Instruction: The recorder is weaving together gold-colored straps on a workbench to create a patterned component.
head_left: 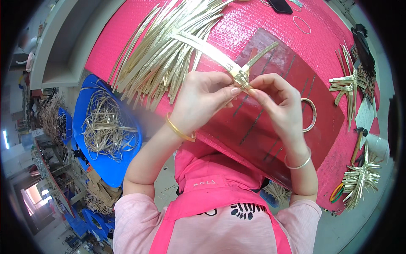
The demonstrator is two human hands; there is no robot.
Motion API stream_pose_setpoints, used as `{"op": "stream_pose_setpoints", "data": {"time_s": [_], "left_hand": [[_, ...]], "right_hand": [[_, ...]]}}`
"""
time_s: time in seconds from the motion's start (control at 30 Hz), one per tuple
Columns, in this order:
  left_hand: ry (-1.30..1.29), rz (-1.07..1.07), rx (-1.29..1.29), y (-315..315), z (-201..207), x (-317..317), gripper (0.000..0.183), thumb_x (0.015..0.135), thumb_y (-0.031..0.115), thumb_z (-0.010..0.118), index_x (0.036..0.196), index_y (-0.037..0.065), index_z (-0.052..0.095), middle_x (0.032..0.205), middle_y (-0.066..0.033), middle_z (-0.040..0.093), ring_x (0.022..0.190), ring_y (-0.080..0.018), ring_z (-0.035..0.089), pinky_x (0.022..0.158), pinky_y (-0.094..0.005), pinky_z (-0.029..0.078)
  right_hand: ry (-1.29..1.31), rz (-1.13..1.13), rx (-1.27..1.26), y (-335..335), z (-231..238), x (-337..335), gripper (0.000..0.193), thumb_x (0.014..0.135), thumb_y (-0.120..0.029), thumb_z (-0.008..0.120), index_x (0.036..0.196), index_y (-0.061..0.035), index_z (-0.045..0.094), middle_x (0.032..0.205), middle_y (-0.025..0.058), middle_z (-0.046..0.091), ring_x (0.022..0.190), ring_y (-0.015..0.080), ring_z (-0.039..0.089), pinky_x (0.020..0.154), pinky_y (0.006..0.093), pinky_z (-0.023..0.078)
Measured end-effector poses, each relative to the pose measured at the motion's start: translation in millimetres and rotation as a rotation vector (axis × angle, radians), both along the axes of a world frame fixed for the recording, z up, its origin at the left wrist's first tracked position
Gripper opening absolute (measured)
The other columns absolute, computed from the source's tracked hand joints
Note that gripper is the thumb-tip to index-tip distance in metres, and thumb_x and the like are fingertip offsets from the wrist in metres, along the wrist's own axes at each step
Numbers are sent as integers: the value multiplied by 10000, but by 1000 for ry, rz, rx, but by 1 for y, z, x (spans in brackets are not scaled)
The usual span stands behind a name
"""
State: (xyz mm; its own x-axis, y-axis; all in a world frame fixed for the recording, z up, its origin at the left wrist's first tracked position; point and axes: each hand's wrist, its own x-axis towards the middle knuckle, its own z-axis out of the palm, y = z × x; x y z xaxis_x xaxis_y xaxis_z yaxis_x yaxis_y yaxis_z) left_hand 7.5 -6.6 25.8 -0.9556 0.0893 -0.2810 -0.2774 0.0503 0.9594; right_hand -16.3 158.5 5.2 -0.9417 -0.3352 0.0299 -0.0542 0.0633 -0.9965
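My left hand (203, 99) and my right hand (280, 103) meet over the dark red board (313, 139). Between them is a knot of gold straps (242, 78), pinched from both sides by thumbs and fingers. A long flat gold end reaches from the knot to the upper left, over a large pile of loose gold strips (148, 63). Another, shorter end points to the upper right. My fingertips cover the lower part of the knot. A cream tape roll (314, 122) lies beside my right hand.
Pink padded sheeting (249, 17) covers the table. At the right edge are gold strap bundles (361, 180) and a hammer (356, 148). A dark flat object (280, 6) lies at the top. Left of the table, a blue container (116, 167) holds tangled strips.
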Motion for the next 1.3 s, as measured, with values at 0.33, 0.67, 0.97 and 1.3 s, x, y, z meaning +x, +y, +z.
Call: {"op": "stream_pose_setpoints", "data": {"time_s": [0.33,0.67,0.97,1.3], "left_hand": [[-206,-152,394,-9,5,-3,143,726,76,596,813,-35,571,650,-44,550,532,-77,489,490,-179,390],[-7,-42,335,7,-2,4,138,749,46,579,840,-57,571,692,-69,574,581,-92,518,521,-201,425],[-54,-103,282,1,5,2,134,758,47,564,829,-66,568,698,-75,581,604,-93,534,545,-202,433],[214,-38,-201,0,7,4,201,748,2,559,942,-51,556,764,-107,597,638,-136,579,586,-217,472]], "right_hand": [[484,129,337,10,15,-4,98,671,-43,624,734,-12,556,623,77,524,519,179,519,445,273,393],[103,-12,61,4,-2,21,103,709,-24,610,785,28,564,727,88,604,632,112,583,530,219,444],[-325,147,-274,8,0,5,110,751,-70,598,778,29,557,714,67,594,610,98,571,537,202,456],[630,-267,339,-10,-6,15,115,635,17,617,658,-12,508,555,82,481,463,182,507,413,259,390]]}}
